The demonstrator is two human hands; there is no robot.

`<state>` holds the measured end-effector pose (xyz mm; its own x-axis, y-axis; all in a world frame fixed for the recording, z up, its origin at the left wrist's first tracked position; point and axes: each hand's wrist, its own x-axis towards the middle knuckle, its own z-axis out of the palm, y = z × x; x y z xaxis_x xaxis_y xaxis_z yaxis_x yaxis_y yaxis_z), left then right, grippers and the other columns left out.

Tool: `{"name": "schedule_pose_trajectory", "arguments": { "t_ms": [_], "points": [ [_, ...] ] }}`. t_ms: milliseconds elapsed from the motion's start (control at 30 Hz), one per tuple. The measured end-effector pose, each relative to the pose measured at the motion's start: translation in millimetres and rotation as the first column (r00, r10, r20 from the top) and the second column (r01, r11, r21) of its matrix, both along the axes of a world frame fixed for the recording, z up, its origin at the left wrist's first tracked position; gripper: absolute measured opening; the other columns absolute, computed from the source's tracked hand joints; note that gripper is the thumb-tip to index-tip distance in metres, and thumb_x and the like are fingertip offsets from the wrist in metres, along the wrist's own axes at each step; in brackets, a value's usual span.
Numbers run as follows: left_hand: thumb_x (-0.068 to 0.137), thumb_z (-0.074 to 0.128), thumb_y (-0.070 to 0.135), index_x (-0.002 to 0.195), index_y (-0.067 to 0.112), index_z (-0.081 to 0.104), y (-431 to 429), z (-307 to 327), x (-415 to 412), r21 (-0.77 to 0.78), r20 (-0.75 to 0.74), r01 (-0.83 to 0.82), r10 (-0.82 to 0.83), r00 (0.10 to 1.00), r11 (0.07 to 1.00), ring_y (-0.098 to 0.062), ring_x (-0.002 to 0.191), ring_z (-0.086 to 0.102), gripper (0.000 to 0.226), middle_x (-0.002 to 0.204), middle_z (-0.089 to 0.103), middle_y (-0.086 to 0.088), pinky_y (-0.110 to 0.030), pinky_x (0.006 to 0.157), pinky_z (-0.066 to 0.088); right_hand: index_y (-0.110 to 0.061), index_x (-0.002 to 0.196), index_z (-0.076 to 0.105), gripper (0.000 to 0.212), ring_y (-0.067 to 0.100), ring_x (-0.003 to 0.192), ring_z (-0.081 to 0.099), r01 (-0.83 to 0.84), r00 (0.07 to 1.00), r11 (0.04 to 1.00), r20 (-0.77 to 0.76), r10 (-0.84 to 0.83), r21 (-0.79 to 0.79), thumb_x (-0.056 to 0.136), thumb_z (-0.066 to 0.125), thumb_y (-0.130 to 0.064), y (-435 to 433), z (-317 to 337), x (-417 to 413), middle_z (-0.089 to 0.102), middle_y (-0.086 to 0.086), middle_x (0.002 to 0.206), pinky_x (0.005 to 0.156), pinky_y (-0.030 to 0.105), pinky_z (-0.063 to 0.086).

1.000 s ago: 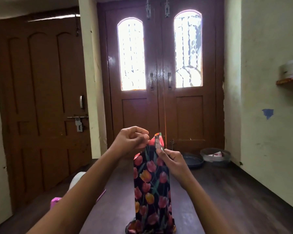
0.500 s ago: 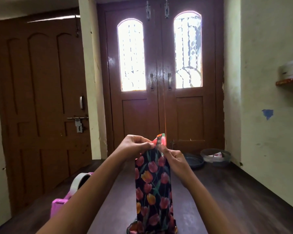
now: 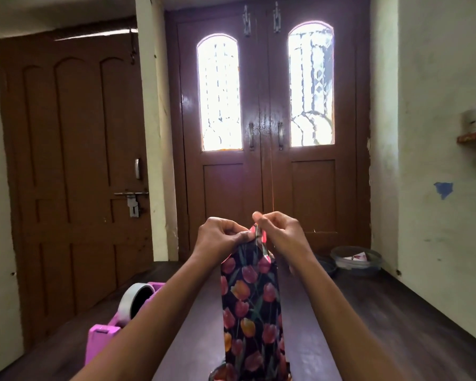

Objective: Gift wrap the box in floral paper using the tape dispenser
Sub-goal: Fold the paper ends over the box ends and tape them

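Box (image 3: pixel 251 312) upright, long axis vertical, left hand (image 3: pixel 220 239) and right hand (image 3: pixel 279 231) fingers (image 3: pixel 241 237) pinching top fold

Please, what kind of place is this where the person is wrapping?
Probably a room in a home, near the entrance: a wooden double door with arched glass panes, a second door with a sliding bolt, and basins on the floor by the wall.
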<state>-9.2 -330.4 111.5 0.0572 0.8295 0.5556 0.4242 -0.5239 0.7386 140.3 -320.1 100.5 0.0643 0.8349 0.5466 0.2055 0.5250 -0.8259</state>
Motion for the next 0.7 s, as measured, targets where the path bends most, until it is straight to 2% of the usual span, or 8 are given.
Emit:
{"name": "schedule_pose_trajectory", "arguments": {
  "t_ms": [100,167,267,367,433,533,600,700],
  "points": [
    [0.076,0.076,0.025,0.080,0.009,0.075,-2,0,2,0.023,0.001,0.006,-0.006,1.000,1.000,-0.015,0.071,0.069,0.017,0.073,0.072,-0.003,-0.020,0.061,0.053,-0.015,0.062,0.067,0.027,0.017,0.061,0.060,0.025,0.999,0.999,0.037,-0.023,-0.038,0.082,0.066,-0.033,0,12,0,0.066,0.010,0.065,0.066,0.035,0.051],
    [0.077,0.075,0.024,0.081,0.010,0.075,-5,1,5,0.068,-0.033,-0.016,0.018,0.999,0.998,-0.008,0.068,0.067,0.015,0.072,0.070,0.002,-0.009,0.054,0.048,-0.009,0.063,0.063,0.026,0.017,0.058,0.058,0.010,0.999,0.994,-0.041,-0.015,-0.112,0.083,0.064,-0.026,0,18,0,0.064,0.010,0.064,0.061,0.031,0.048],
    [0.077,0.075,0.024,0.081,0.010,0.075,-6,2,6,0.124,-0.055,-0.010,0.017,0.998,0.992,-0.001,0.064,0.063,0.014,0.068,0.066,0.009,-0.004,0.052,0.045,-0.007,0.065,0.062,0.024,0.011,0.044,0.051,-0.088,0.980,0.962,-0.196,0.037,-0.259,0.085,0.061,-0.018,0,21,-5,0.056,0.005,0.054,0.047,0.022,0.041],
    [0.076,0.075,0.024,0.081,0.010,0.074,-4,-2,3,0.121,-0.028,0.010,-0.007,1.000,0.993,-0.004,0.067,0.066,0.015,0.071,0.068,0.006,-0.007,0.054,0.048,-0.009,0.072,0.062,0.023,0.014,0.052,0.057,-0.114,0.972,0.949,-0.232,0.045,-0.293,0.087,0.062,-0.027,4,14,-7,0.060,0.006,0.063,0.056,0.028,0.049],
    [0.076,0.075,0.024,0.083,0.010,0.071,-2,-4,-1,0.130,0.009,0.009,-0.010,1.000,0.992,-0.011,0.070,0.068,0.016,0.075,0.070,0.001,-0.011,0.054,0.050,-0.014,0.082,0.059,0.027,0.015,0.069,0.062,0.044,0.983,0.987,-0.169,-0.070,-0.154,0.084,0.063,-0.041,7,4,-6,0.065,0.003,0.077,0.071,0.035,0.052],
    [0.077,0.075,0.026,0.086,0.014,0.063,-2,-5,-3,0.150,0.011,-0.024,0.023,1.000,0.988,-0.013,0.070,0.067,0.019,0.077,0.069,-0.003,-0.010,0.050,0.047,-0.022,0.084,0.057,0.019,0.000,0.068,0.059,0.371,0.925,0.900,-0.181,-0.335,0.230,0.084,0.060,-0.041,-12,-15,-5,0.060,-0.013,0.076,0.061,0.022,0.048],
    [0.077,0.075,0.025,0.087,0.015,0.060,-3,-4,-2,0.157,0.005,-0.013,0.012,1.000,0.988,-0.011,0.065,0.066,0.020,0.074,0.069,-0.004,-0.009,0.047,0.045,-0.022,0.091,0.063,0.010,-0.006,0.071,0.060,0.376,0.926,0.820,-0.133,-0.355,0.431,0.086,0.061,-0.031,-27,-33,-11,0.063,-0.016,0.083,0.059,0.009,0.046],
    [0.078,0.075,0.024,0.082,0.016,0.058,-4,-4,0,0.201,-0.024,-0.022,0.028,0.999,0.979,-0.006,0.056,0.062,0.019,0.070,0.069,-0.005,-0.007,0.046,0.041,-0.016,0.115,0.064,0.030,-0.007,0.092,0.059,0.322,0.920,0.822,0.048,-0.388,0.470,0.086,0.064,-0.023,-35,-59,-25,0.061,-0.015,0.105,0.077,0.010,0.049]
  ]
}}
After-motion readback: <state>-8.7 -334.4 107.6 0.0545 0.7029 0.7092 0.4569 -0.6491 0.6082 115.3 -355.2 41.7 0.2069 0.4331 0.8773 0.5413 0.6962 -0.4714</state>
